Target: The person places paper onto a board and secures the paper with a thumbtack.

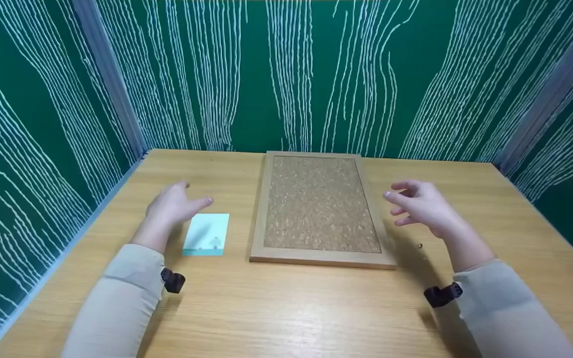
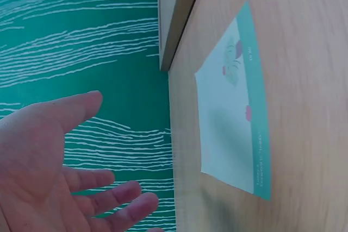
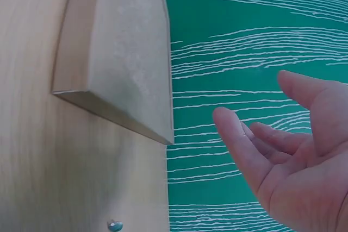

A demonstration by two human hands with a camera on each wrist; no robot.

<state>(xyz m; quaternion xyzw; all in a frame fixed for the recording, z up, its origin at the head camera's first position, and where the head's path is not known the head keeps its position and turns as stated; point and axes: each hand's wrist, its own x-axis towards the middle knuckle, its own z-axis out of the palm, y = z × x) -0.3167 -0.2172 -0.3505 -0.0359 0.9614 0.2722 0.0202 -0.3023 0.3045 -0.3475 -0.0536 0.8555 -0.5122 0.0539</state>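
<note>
One relaxed left hand hovers near the note, one relaxed right hand beside the corkboard.

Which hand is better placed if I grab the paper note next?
Probably your left hand: it's empty and hovers close to the paper note. Your right hand, also empty, is across the framed corkboard, nearer the small shiny object.

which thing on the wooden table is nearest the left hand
The pale rectangular sheet with a teal edge strip, near the left hand; the wood-framed brown cork board and tiny shiny round object lie farther right.
</note>
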